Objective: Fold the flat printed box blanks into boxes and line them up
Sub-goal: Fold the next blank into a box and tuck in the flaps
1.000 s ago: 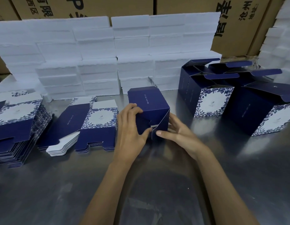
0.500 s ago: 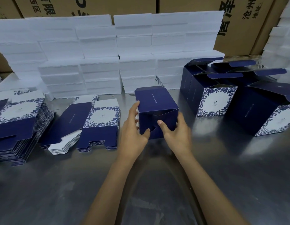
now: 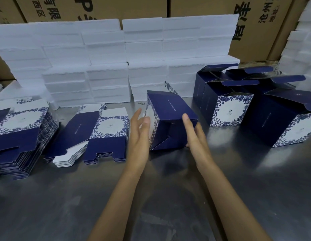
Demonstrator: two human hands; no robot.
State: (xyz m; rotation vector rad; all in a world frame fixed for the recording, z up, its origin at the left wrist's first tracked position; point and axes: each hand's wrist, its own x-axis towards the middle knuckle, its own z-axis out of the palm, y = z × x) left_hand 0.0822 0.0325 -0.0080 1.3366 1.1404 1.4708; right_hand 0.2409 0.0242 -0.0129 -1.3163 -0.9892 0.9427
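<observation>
A navy box (image 3: 170,108) with blue floral faces lies on its side at the table's middle, its closed interlocked bottom turned toward me. My right hand (image 3: 194,136) holds its right side, thumb laid up across the bottom face. My left hand (image 3: 139,134) hovers flat beside the box's left floral face, fingers straight; whether it touches I cannot tell. Two stacks of flat printed blanks (image 3: 106,129) (image 3: 17,133) lie to the left. Several folded boxes (image 3: 228,108) (image 3: 290,122) stand in a group at the right, top flaps up.
White foam blocks (image 3: 106,66) are piled in a wall along the back, with more at the far right. Brown cartons (image 3: 116,7) stand behind them. The steel table (image 3: 168,188) stretches toward me.
The box's bottom flaps went from partly open to locked shut. My left hand let go of the box and opened beside it. The box shifted slightly right.
</observation>
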